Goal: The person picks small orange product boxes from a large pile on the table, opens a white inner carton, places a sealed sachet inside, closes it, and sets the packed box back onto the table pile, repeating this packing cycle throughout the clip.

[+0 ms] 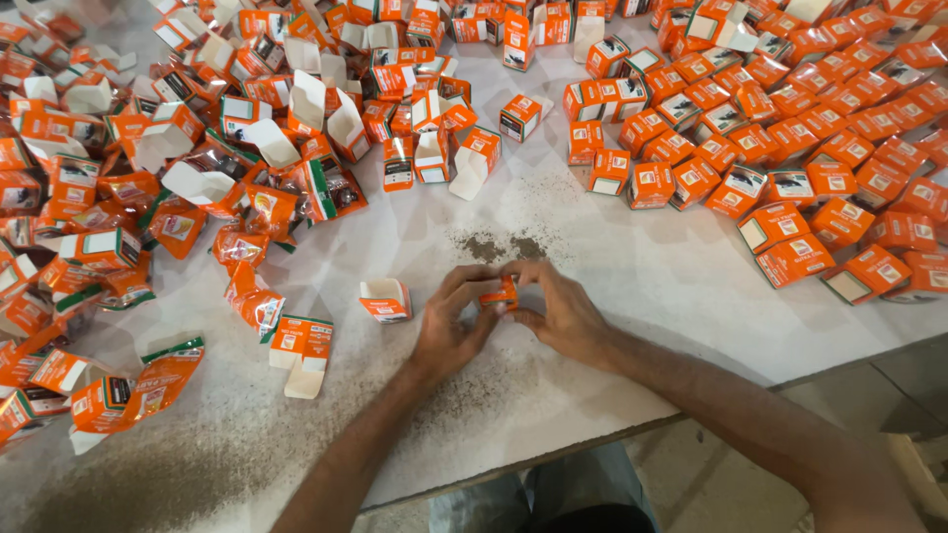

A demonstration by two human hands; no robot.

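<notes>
Both my hands meet at the middle of the white table around one small orange carton. My left hand grips it from the left with bent fingers. My right hand closes over it from the right and top. Most of the carton is hidden by the fingers. An open orange and white carton stands just left of my left hand.
Several closed orange cartons lie packed at the right and back. Open cartons and shiny orange pouches pile up at the left. Dark powder is spilled beyond my hands and along the near left edge.
</notes>
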